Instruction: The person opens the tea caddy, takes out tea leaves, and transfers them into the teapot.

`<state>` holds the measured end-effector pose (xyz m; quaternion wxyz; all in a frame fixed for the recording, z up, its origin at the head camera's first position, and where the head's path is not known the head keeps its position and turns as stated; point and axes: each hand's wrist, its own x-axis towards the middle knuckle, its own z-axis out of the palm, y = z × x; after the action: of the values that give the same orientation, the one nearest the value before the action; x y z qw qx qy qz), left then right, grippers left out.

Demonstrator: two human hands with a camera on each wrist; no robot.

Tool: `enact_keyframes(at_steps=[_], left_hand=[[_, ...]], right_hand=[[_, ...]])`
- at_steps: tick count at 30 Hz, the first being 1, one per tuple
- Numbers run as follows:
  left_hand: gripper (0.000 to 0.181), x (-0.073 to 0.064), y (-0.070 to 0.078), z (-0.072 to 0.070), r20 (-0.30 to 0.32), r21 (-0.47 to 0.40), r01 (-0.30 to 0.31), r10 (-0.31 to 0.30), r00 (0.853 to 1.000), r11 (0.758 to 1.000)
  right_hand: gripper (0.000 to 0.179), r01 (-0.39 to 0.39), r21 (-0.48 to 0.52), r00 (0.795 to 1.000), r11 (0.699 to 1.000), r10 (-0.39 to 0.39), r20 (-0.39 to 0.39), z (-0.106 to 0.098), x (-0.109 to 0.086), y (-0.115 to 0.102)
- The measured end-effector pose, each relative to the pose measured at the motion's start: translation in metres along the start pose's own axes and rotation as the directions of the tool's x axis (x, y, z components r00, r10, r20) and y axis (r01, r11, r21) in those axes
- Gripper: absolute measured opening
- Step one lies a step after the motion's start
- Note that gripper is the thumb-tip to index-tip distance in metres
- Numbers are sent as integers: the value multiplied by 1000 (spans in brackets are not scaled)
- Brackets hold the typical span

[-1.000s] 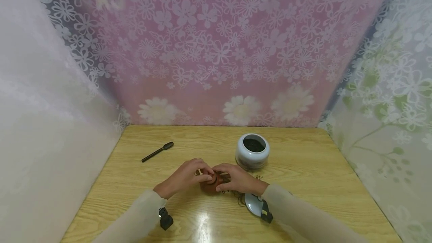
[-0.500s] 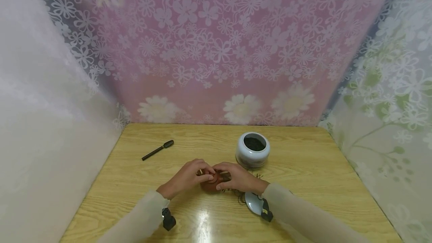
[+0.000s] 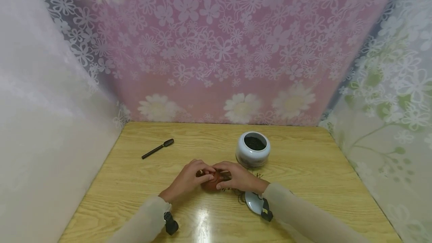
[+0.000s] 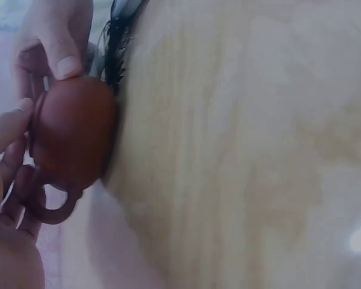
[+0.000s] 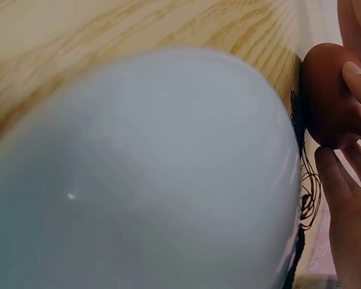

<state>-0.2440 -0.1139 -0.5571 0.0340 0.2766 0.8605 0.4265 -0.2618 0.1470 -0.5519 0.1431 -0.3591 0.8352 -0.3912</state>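
A reddish-brown clay teapot (image 3: 210,186) stands upright on the table between both hands. My left hand (image 3: 187,177) pinches its small round lid (image 3: 215,177) from above, beside the loop handle (image 4: 54,211). From the other side my right hand (image 3: 237,177) grips the teapot, with thumb and fingers against the body around the spout (image 5: 356,133). The hands partly hide the teapot's top in the head view. Below the right wrist lies a glossy white disc like a jar lid (image 3: 253,203), large in the right wrist view.
Behind the right hand stands a white ceramic jar (image 3: 253,156) with dark contents. A black scoop-like tool (image 3: 158,149) lies at the left on the wooden table (image 3: 135,205). Thin dark cords (image 5: 311,192) lie between teapot and disc. Flower-patterned curtains (image 3: 216,66) surround the table.
My left wrist has shifted slightly right. The lid under my left fingers appears to lie flatter on the teapot. My right hand has stayed nearly still.
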Motion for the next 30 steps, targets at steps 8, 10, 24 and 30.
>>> enact_keyframes(at_steps=[8,10,24,30], left_hand=[[21,-6,-8,6,-32,-77,39,-41,999,996],[23,-6,-9,7,-35,-78,40,-43,998,996],[24,-8,-4,5,-24,-62,73,-75,997,995],[26,-7,-4,5,-16,-76,67,-69,998,995]], right_hand=[[63,-5,10,1000,1000,5,8,-1,0,-2],[63,0,18,1000,1000,0,15,-1,0,-2],[66,-58,125,998,991,53,37,-4,-7,0],[68,-62,136,998,989,62,4,-13,-12,-4]])
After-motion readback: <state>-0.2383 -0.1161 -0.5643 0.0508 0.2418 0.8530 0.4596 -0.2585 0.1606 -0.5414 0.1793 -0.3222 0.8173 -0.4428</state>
